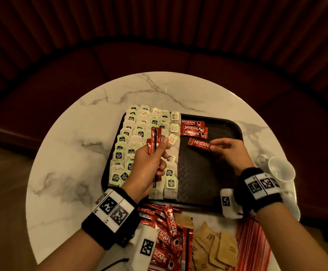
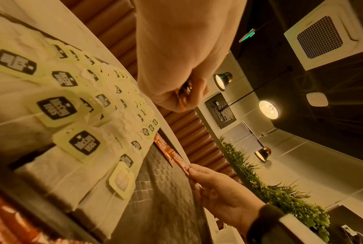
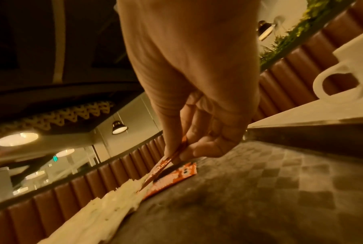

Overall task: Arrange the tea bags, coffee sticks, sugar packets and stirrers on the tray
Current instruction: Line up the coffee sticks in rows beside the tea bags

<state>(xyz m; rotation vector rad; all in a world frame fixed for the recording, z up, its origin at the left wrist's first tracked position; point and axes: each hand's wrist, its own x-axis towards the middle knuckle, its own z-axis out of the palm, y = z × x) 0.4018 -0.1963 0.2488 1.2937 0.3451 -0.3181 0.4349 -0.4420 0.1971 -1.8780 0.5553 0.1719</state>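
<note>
Round white marble table (image 1: 65,173), dark red ribbed booth seat (image 1: 159,61) behind.

Near edge, loose stock off tray: heap of red coffee sticks (image 1: 166,235), "NESCAFE CLASSIC" in white; brown paper sugar packets (image 1: 216,249), print too small to read; bundle of red-striped stirrers (image 1: 254,247) at right.

Black tray (image 1: 202,177), textured floor.

L hand (image 1: 149,163) over tea bags, fingers curled round a small fan of coffee sticks (image 1: 155,140), upright, plain backs showing.

R hand (image 1: 228,151) over tray's right half, thumb and fingertips pinching the end of one coffee stick (image 1: 200,144), label up, "NESCAFE CLASSIC", lying crosswise just above tray floor.

Tray left half: tea bags (image 1: 137,139) in overlapping columns, white w/ pale green tags, "McCoy teas" in black badge.

Tray far side: three placed sticks (image 1: 194,128), stacked rows, same label.

White cup (image 1: 281,169) on table, right of tray.
</note>
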